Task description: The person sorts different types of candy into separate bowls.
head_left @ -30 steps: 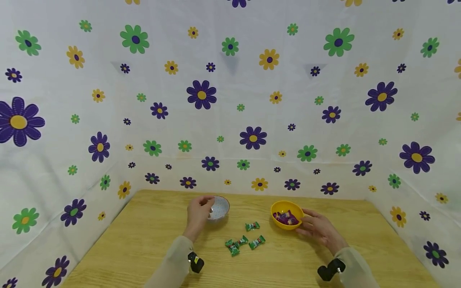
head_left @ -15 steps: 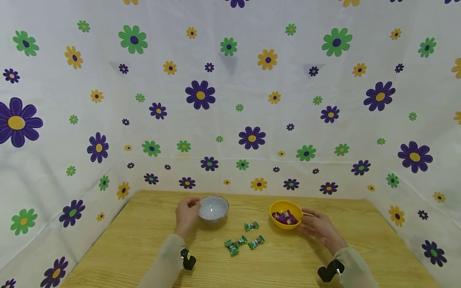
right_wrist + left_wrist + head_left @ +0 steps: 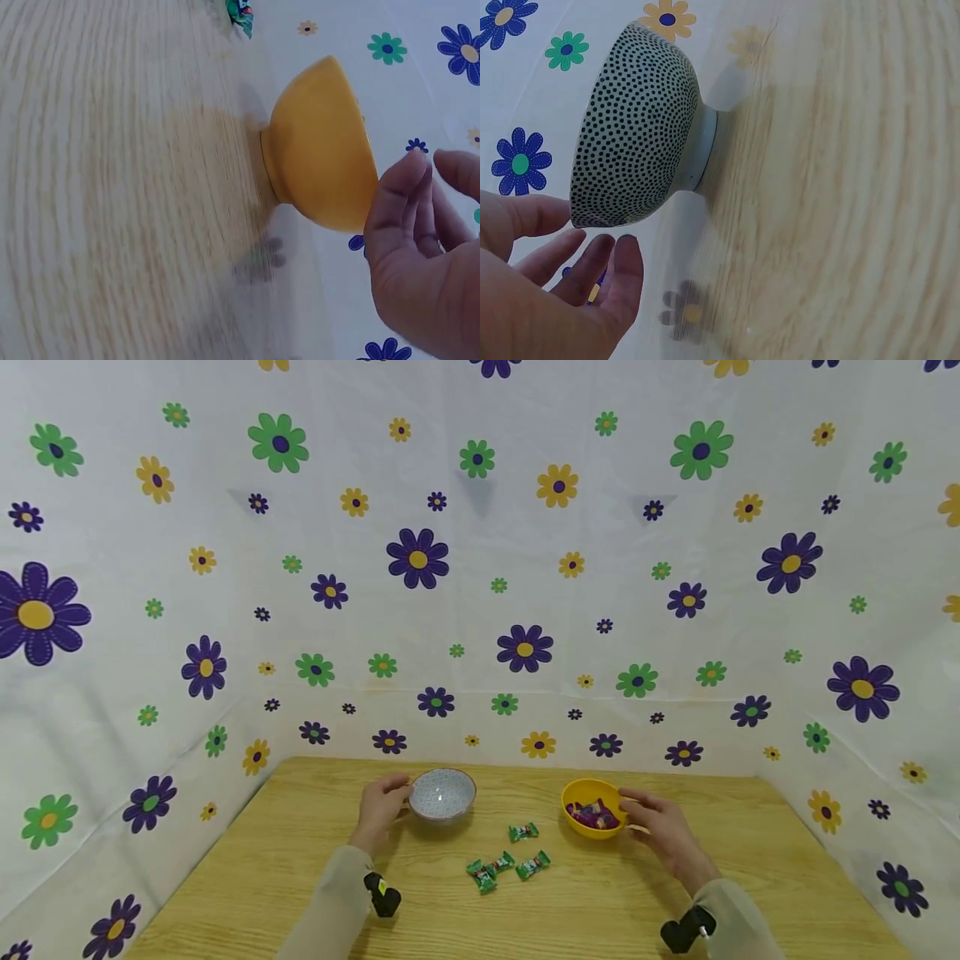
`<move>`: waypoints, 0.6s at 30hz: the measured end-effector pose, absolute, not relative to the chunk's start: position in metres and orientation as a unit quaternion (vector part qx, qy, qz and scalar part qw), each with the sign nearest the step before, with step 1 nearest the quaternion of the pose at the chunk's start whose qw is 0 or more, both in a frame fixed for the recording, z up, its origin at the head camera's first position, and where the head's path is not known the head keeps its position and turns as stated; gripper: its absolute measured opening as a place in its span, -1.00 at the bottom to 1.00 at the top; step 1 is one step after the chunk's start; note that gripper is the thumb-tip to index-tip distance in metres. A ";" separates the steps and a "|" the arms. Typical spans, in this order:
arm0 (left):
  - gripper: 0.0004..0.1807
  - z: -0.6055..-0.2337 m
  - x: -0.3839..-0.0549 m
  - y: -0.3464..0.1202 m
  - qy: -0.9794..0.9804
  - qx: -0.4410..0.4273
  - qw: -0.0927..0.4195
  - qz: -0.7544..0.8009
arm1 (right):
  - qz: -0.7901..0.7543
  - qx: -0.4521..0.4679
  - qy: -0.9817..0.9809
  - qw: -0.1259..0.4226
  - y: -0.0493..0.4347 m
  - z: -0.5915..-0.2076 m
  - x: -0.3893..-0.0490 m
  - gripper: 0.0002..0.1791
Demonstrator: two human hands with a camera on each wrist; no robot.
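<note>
A bowl [image 3: 442, 795] with a reddish rim stands upright on the table, left of centre. Dark dots cover its outside in the left wrist view. My left hand [image 3: 380, 810] is beside it, one finger [image 3: 544, 214] right at the rim and the others loosely bent outside the wall. To the right stands a yellow bowl [image 3: 322, 150] holding several purple-wrapped candies [image 3: 592, 815]. My right hand [image 3: 663, 831] is at this bowl's right side, its relaxed fingers [image 3: 401, 180] overlapping the rim in the right wrist view, thumb apart from them.
Several green-wrapped candies [image 3: 532, 865] lie on the wooden table [image 3: 570, 910] between and in front of the bowls. A white cloth [image 3: 480, 610] printed with flowers hangs behind and along both sides. Each wrist wears a small black camera [image 3: 386, 895].
My left hand has drawn back leftward from over the dotted bowl to its left rim. My right hand has stayed beside the yellow bowl, its fingers shifting slightly up at the rim.
</note>
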State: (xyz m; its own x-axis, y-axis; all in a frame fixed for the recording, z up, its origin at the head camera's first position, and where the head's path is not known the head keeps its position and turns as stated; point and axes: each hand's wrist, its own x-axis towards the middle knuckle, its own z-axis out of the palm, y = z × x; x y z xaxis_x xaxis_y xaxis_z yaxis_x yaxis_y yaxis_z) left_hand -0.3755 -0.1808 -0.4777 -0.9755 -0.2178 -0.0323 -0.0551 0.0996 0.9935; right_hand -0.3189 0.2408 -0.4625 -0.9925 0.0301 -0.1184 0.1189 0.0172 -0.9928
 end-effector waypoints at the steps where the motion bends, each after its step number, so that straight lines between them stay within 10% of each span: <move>1: -0.62 -0.478 -0.376 -0.181 -0.739 0.089 0.056 -0.666 | -0.696 0.042 0.716 0.035 0.240 -0.463 -0.319 -0.50; 18: -0.65 -0.481 -0.380 -0.193 -0.719 0.080 -0.031 -0.690 | -0.669 -0.074 0.724 0.150 0.215 -0.469 -0.313 -0.46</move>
